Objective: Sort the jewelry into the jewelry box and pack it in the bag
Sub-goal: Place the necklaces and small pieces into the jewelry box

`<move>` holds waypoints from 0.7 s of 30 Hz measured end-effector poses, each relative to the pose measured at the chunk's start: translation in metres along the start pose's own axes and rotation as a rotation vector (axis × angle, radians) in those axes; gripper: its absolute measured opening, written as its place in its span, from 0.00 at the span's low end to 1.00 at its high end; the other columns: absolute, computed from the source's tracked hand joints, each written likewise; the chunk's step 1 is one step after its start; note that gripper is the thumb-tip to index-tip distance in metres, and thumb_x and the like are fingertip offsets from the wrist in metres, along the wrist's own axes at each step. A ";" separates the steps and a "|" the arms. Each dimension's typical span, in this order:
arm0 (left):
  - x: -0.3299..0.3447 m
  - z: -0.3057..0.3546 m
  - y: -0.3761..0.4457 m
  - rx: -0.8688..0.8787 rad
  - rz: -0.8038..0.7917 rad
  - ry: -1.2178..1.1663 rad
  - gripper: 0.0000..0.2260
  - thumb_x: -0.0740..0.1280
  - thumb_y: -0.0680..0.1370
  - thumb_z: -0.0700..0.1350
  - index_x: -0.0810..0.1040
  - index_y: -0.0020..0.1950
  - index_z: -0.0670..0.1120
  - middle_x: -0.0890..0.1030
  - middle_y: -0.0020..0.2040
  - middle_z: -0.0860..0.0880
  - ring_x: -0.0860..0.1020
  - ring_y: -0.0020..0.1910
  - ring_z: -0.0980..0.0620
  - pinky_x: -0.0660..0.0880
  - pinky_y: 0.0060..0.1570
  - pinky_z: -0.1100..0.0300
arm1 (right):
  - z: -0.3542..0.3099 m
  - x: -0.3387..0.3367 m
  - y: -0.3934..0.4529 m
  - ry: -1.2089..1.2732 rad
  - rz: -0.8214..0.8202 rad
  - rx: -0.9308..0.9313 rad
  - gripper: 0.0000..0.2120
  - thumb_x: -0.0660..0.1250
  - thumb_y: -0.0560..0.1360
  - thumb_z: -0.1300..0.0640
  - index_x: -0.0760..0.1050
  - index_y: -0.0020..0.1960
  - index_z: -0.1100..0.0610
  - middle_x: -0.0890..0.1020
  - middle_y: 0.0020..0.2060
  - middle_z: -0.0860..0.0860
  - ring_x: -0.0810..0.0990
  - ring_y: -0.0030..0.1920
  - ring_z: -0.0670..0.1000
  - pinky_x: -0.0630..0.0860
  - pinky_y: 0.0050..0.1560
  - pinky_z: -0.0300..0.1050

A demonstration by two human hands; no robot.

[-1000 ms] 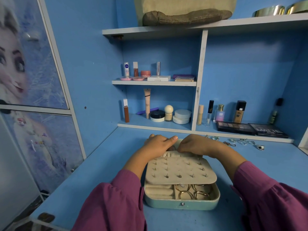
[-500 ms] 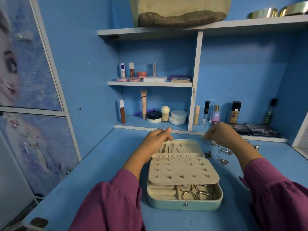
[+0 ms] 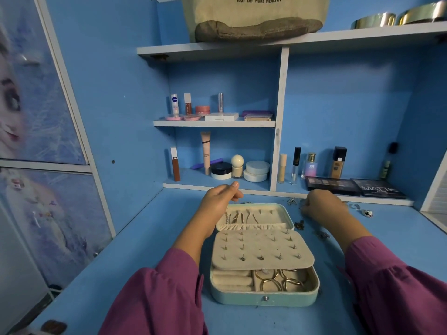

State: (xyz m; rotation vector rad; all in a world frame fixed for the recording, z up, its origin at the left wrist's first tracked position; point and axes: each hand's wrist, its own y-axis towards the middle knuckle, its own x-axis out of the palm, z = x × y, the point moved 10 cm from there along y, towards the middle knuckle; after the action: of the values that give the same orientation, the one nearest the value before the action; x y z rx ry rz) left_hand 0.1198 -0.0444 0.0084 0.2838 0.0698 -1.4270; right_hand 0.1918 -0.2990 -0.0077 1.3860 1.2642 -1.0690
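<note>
Mint-green jewelry box (image 3: 263, 299) with cream lining; magenta sleeves (image 3: 396, 286); blue desk (image 3: 145, 250); beige bag (image 3: 254, 15)

Left hand (image 3: 219, 198) raised, fingers loosely curled — right hand (image 3: 319, 205) reaching forward, palm down, fingers hidden.

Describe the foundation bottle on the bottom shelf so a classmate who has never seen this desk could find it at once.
Start at the white upright divider of the blue shelving and look to its right along the bottom shelf. Past the small tubes and the lilac perfume bottle stands the foundation bottle. It alone is square-sided, tan, with a chunky black cap.
</note>
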 end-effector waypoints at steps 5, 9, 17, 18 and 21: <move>-0.005 0.004 -0.002 0.002 0.033 -0.037 0.14 0.59 0.81 0.53 0.80 0.43 0.48 0.82 0.49 0.48 0.77 0.51 0.53 0.70 0.56 0.56 | 0.003 -0.007 -0.003 0.183 0.022 0.011 0.11 0.66 0.75 0.54 0.78 0.43 0.63 0.79 0.37 0.57 0.77 0.39 0.55 0.74 0.40 0.46; -0.007 0.009 -0.004 0.007 0.036 -0.052 0.14 0.59 0.81 0.52 0.80 0.47 0.46 0.81 0.46 0.51 0.74 0.44 0.59 0.69 0.49 0.60 | 0.002 -0.040 -0.009 0.539 0.164 -0.029 0.13 0.64 0.75 0.62 0.69 0.32 0.62 0.71 0.29 0.55 0.67 0.29 0.52 0.67 0.31 0.41; 0.006 0.031 -0.001 0.065 -0.067 -0.071 0.06 0.64 0.79 0.45 0.80 0.52 0.47 0.82 0.48 0.54 0.76 0.43 0.67 0.68 0.45 0.67 | -0.045 -0.092 -0.036 0.860 0.200 -0.247 0.09 0.63 0.77 0.60 0.77 0.39 0.59 0.84 0.37 0.50 0.78 0.36 0.46 0.71 0.34 0.38; 0.008 0.035 -0.002 0.081 -0.092 -0.076 0.07 0.65 0.78 0.43 0.80 0.54 0.46 0.82 0.50 0.53 0.77 0.44 0.67 0.70 0.42 0.71 | -0.054 -0.094 -0.039 0.885 0.172 -0.274 0.09 0.62 0.78 0.60 0.77 0.40 0.59 0.84 0.37 0.50 0.78 0.35 0.45 0.70 0.33 0.38; 0.015 0.041 -0.004 0.118 -0.165 -0.108 0.13 0.67 0.77 0.39 0.79 0.61 0.44 0.82 0.54 0.51 0.79 0.43 0.69 0.70 0.38 0.79 | -0.085 -0.089 -0.049 0.888 0.064 -0.354 0.08 0.62 0.77 0.61 0.77 0.41 0.59 0.84 0.36 0.49 0.79 0.35 0.45 0.71 0.35 0.38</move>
State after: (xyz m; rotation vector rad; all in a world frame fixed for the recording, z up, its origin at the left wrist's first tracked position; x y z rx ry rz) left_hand 0.1127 -0.0687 0.0440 0.3030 -0.0816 -1.6109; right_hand 0.1361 -0.2292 0.0908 1.6507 1.8952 -0.1138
